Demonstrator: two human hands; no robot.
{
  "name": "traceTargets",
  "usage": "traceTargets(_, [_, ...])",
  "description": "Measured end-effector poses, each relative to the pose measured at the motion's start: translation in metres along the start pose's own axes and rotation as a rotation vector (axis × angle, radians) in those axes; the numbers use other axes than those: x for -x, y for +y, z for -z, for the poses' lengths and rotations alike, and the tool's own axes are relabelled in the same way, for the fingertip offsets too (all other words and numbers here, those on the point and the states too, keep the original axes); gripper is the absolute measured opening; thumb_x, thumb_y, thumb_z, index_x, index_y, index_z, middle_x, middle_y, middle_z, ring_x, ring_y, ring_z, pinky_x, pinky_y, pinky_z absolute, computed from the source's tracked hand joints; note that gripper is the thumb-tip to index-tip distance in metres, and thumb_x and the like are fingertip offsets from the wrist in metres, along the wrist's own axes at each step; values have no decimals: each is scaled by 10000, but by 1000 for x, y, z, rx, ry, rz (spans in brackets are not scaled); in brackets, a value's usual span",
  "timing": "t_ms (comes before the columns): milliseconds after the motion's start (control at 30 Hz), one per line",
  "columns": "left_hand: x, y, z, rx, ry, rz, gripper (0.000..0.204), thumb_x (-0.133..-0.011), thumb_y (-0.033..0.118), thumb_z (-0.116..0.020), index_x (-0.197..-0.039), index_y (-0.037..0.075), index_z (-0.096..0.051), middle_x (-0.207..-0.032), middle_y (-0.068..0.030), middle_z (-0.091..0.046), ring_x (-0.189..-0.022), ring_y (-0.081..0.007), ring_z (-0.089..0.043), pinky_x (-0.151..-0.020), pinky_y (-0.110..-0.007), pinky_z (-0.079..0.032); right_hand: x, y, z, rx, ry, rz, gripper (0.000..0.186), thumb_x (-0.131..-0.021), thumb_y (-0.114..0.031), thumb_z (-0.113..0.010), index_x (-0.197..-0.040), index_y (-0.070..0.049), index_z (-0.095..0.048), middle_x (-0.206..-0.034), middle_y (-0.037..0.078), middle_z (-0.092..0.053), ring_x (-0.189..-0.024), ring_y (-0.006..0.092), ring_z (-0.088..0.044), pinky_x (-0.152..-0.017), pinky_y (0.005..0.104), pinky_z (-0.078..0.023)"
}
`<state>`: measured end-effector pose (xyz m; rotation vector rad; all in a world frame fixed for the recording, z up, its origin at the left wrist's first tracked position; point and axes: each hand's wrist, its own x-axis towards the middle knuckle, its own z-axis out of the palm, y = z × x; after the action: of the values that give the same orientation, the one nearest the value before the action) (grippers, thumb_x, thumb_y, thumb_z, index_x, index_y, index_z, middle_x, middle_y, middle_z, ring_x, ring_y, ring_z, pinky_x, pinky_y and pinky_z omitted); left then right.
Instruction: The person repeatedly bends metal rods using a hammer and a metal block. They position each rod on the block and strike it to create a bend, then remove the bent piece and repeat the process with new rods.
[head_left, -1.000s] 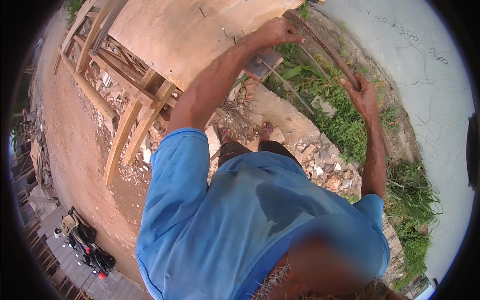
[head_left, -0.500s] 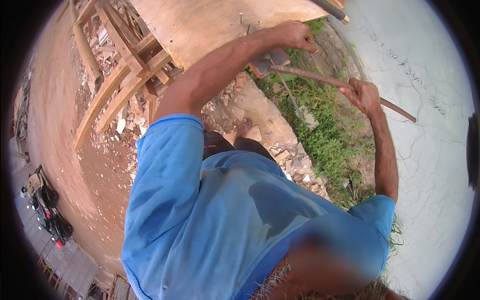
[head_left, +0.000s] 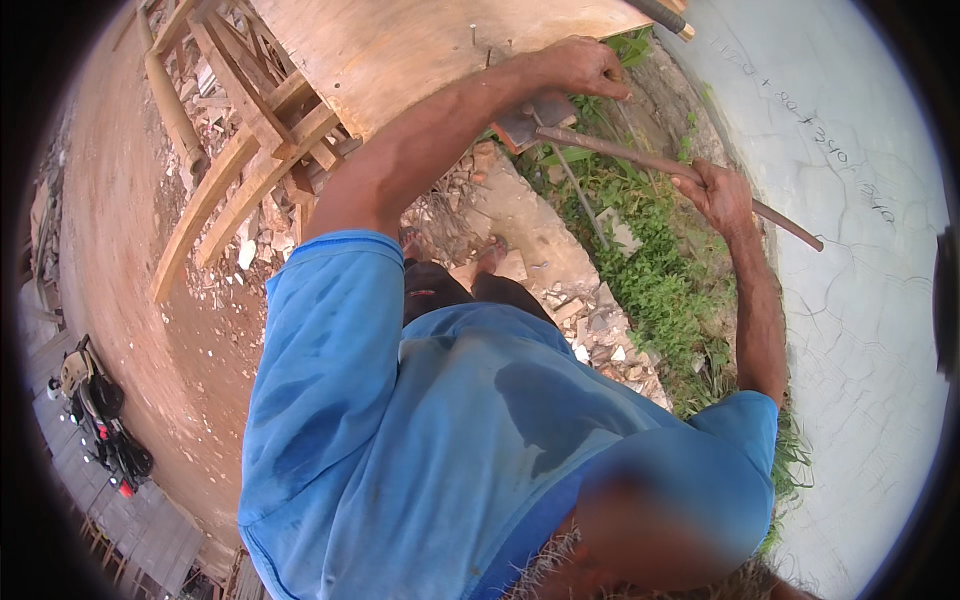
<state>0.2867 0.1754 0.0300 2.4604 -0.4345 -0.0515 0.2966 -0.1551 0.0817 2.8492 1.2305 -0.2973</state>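
My left hand (head_left: 586,68), fingers curled, pinches what looks like a thin metal rod (head_left: 642,140) near the edge of the plywood board (head_left: 390,45). My right hand (head_left: 716,194) grips a long, brownish, slightly bent metal bar (head_left: 620,150) that crosses below my left hand. The bar's far end reaches a dark metal piece (head_left: 548,108) on an orange-edged block beside the board. Another thin rod (head_left: 578,182) slants down from there over the weeds. Several nails (head_left: 474,34) stand up from the board.
Curved timber frames (head_left: 225,180) and a round pole (head_left: 172,110) are at left, above rubble (head_left: 470,210). A concrete ledge (head_left: 520,215) borders weeds (head_left: 660,320). A cracked pale wall (head_left: 850,350) stands at right; a motorbike (head_left: 105,420) is parked on the far left.
Since a second ago, my right hand has swung the bar from a steep slant to a flatter one, its upper end now lower. My left hand has shifted slightly right. The view has turned somewhat.
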Motion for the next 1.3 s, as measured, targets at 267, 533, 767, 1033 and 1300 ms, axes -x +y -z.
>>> traceTargets(267, [-1, -7, -6, -65, -24, -24, 535, -875, 587, -644, -977, 78, -776, -898, -159, -734, -847, -318, -696, -773, -434, -537, 7, -17, 7, -43, 65, -55, 696, -831, -757, -561, -812, -70, -669, -608, 127, -601, -593, 317, -626, -562, 466, -481])
traceTargets(533, [-9, -15, -7, 22, -88, 76, 529, -867, 551, -632, -986, 52, -760, -971, -208, -717, -926, -348, -676, -872, -478, -508, 43, -54, -3, -98, 29, -320, 759, -803, -809, -548, -724, -67, -685, -502, 59, -533, -516, 241, -582, -512, 410, -464])
traceTargets(767, [-12, -14, -7, -17, -26, -23, 504, -875, 531, -621, -951, 52, -759, -955, -212, -714, -912, -364, -674, -836, -467, -518, 112, -162, -44, -147, 153, -682, 724, -820, -794, -542, -823, -99, -748, -522, 69, -586, -532, 237, -623, -518, 396, -484])
traceTargets(1033, [-18, -21, -12, -38, 61, -189, 521, -881, 527, -611, -968, 32, -750, -952, -240, -699, -926, -402, -662, -845, -477, -518, 120, -202, -42, -211, 112, -849, 763, -838, -799, -509, -799, -75, -746, -527, 81, -594, -550, 264, -636, -546, 427, -503])
traceTargets(1300, [-23, -25, -19, 139, 201, -247, 499, -886, 504, -615, -964, 30, -749, -955, -228, -714, -948, -379, -674, -852, -479, -510, 119, -303, -47, -360, 149, -1122, 790, -872, -786, -461, -813, -45, -728, -599, 156, -633, -646, 351, -673, -619, 472, -516])
